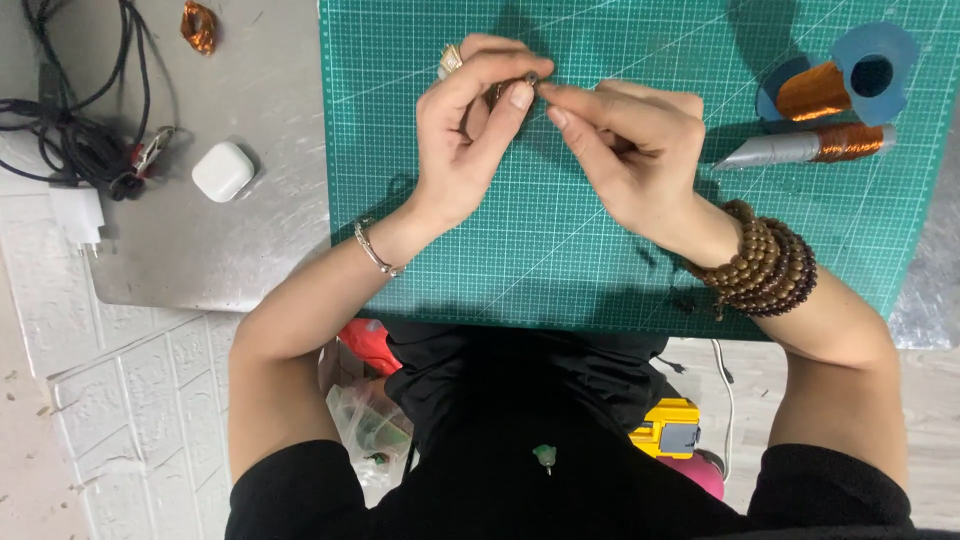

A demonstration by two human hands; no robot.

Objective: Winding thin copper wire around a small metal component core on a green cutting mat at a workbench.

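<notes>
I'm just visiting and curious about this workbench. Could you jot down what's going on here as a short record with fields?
Surface: green cutting mat on a grey metal table
Left hand: pinches a small dark bead-like piece at its fingertips
Right hand: fingertips meet the same piece
Wrists: silver bangle on the left, brown bead bracelets on the right
Mat's right: copper wire spool, silver cone wound with copper wire
Table's left: white earbud case, black cables, white charger

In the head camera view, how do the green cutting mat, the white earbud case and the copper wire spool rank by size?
1. green cutting mat
2. copper wire spool
3. white earbud case, though only slightly smaller than the spool, so that ranking is unsure.
</notes>
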